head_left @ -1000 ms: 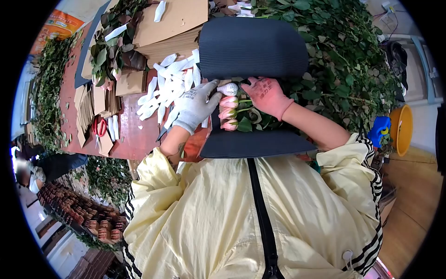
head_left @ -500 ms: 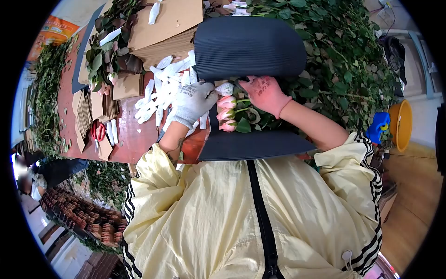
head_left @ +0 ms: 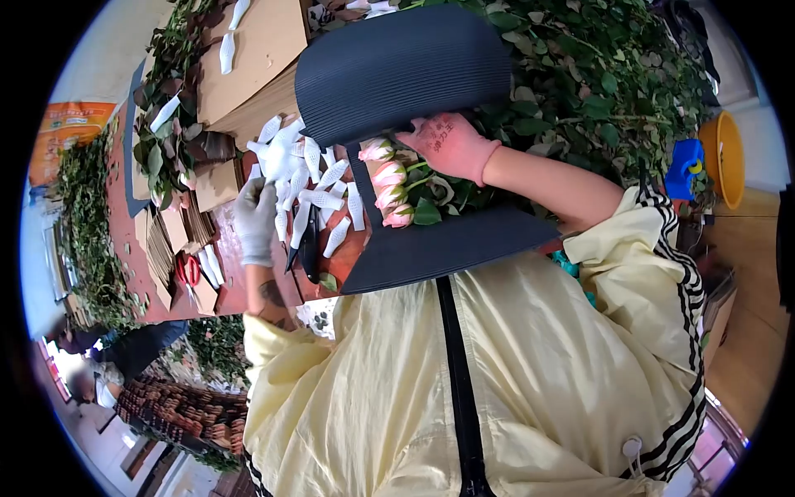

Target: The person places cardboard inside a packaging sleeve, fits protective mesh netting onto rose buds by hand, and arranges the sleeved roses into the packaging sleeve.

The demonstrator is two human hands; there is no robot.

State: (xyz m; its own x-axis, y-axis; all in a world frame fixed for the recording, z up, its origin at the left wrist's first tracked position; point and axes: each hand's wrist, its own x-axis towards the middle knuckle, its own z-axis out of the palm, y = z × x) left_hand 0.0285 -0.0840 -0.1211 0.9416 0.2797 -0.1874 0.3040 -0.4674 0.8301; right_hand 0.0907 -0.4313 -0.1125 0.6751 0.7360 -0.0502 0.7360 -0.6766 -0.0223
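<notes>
My left hand (head_left: 255, 219), in a pale grey glove, is at the left edge of the pile of white mesh sleeves (head_left: 290, 170), its fingers slightly apart and nothing clearly held. My right hand (head_left: 453, 147), in a pink glove, has its fingers closed at the stem of the top pink rose (head_left: 377, 150); the fingertips are partly hidden. Below that bloom, more pink roses (head_left: 389, 174) lie in a column on the dark ribbed wrap (head_left: 406, 70), whose near flap (head_left: 447, 253) rests against my jacket. No mesh shows on these blooms.
Stacked cardboard (head_left: 252, 62) and wrapped roses lie at the upper left. Red-handled scissors (head_left: 189, 272) rest on the red table (head_left: 236, 286). Leafy stems (head_left: 596, 91) fill the upper right, near a blue tape dispenser (head_left: 684, 170) and yellow bucket (head_left: 729, 161). A person sits at far left.
My left hand has moved left from the roses to the sleeve pile. The mesh around the top rose is gone, leaving it bare. My right hand stays by the stems. The view has shifted and tilted.
</notes>
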